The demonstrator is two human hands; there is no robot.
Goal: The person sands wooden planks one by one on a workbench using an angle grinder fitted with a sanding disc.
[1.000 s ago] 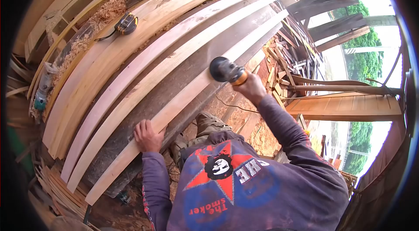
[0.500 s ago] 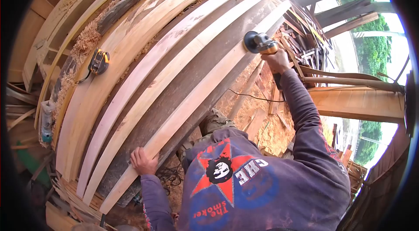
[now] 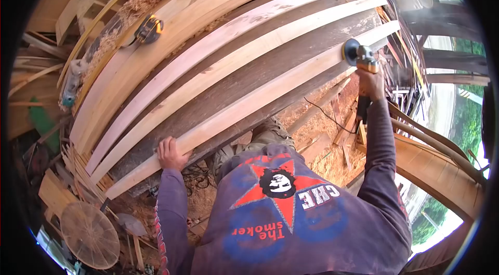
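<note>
My right hand (image 3: 370,82) grips an angle grinder (image 3: 366,59) with a round dark disc (image 3: 351,52), which is on or very close to a long curved wooden plank (image 3: 265,88) near its far right end. A cord trails from the tool's handle. Toward the plank's lower left end, my left hand (image 3: 173,153) lies over its edge with fingers curled around it. The plank rests on a dark, dusty board surface (image 3: 218,93). Whether the thumb is under the plank is hard to see.
Parallel curved planks (image 3: 208,69) lie beyond. A yellow-black tape measure (image 3: 149,29) and a teal-ended power tool (image 3: 71,83) sit at upper left among shavings (image 3: 143,3). Wood scraps and sawdust (image 3: 332,142) cover the ground. A round wooden disc (image 3: 90,235) stands at lower left.
The whole view has turned and shifted. My right hand has moved the grinder slightly farther along the plank toward its far end. My left hand keeps about the same place on the plank.
</note>
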